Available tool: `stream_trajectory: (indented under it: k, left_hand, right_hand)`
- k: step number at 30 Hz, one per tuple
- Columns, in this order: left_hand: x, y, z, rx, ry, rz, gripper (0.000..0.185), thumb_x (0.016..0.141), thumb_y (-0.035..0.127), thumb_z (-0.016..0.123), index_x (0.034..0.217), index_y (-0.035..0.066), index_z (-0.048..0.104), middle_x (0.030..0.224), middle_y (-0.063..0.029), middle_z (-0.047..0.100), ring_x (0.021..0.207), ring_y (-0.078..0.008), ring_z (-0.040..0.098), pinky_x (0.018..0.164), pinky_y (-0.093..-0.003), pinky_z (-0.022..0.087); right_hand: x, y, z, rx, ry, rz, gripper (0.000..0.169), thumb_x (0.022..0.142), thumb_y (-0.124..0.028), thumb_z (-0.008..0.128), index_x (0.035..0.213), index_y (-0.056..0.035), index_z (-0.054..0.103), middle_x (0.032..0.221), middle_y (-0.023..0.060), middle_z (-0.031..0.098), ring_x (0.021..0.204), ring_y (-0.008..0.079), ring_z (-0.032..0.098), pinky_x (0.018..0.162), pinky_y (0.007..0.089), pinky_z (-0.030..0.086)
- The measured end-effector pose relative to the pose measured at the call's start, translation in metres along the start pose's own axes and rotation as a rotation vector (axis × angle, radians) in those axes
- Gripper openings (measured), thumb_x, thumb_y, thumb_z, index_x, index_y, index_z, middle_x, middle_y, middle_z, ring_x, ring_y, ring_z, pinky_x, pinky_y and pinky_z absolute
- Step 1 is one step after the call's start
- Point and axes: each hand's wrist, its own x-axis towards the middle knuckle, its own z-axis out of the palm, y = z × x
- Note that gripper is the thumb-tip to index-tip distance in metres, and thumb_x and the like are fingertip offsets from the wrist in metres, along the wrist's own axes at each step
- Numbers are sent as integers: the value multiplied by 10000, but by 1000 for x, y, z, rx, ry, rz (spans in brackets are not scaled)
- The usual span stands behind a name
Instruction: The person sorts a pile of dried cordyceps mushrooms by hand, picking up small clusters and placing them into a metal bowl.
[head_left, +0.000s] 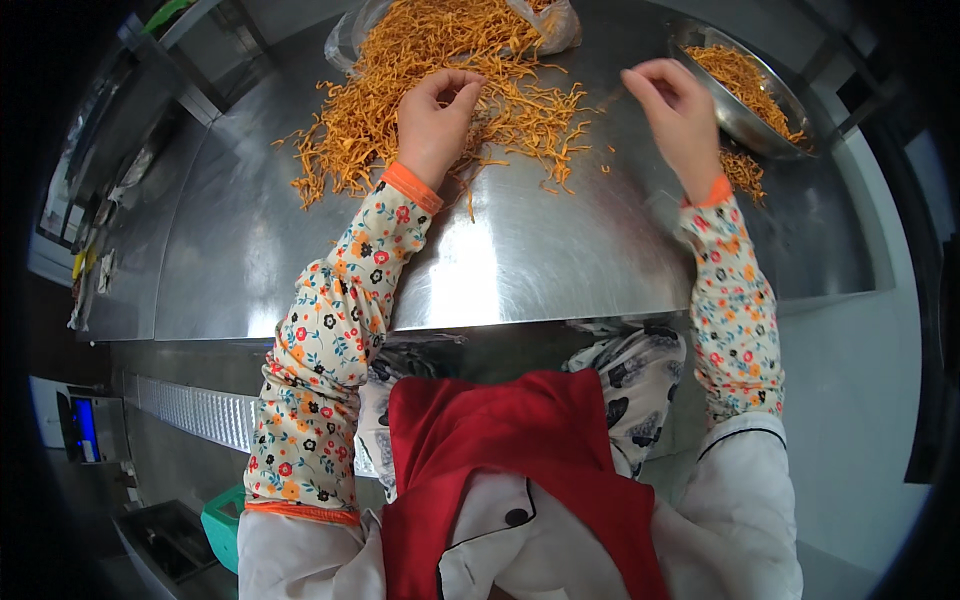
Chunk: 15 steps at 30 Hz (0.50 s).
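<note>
A heap of thin, curly orange-brown strands, perhaps dried mushrooms or flowers (435, 45), spills from a clear plastic bag (556, 26) over a stainless steel table (570, 262). My left hand (439, 120) is over the near part of the heap, thumb and forefinger brought together; whether a strand is between them is not plain. To the right of the heap, my right hand (675, 112) hangs above the bare metal with its fingers curled, and its fingertips are too unclear to show if they hold anything. Beside it stands a steel bowl (731, 112) with more strands.
A small pile of strands (742, 176) lies against the near side of the bowl. Loose bits dot the metal between heap and bowl. Cloths or bags (107, 270) lie at the far left of the table. A green plastic container (223, 525) is low on the left.
</note>
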Motion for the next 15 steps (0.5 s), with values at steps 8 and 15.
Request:
stream_trajectory:
  k: [8, 15]
  left_hand:
    - [-5, 8, 3, 38, -81, -44, 180, 918, 133, 622, 1011, -14, 666, 921, -13, 672, 801, -64, 576, 721, -210, 462]
    - [-2, 5, -3, 77, 54, 50, 169, 862, 148, 645, 930, 7, 707, 756, -31, 675, 654, -83, 585, 619, -246, 474]
  right_hand:
    - [-37, 6, -103, -769, -64, -89, 132, 839, -72, 670, 945, -3, 634, 898, 78, 605, 726, 204, 625, 655, 288, 492]
    - [-30, -29, -20, -199, -457, -21, 218, 836, -64, 658, 1046, -8, 633, 971, 90, 595, 801, 211, 623, 713, 298, 503]
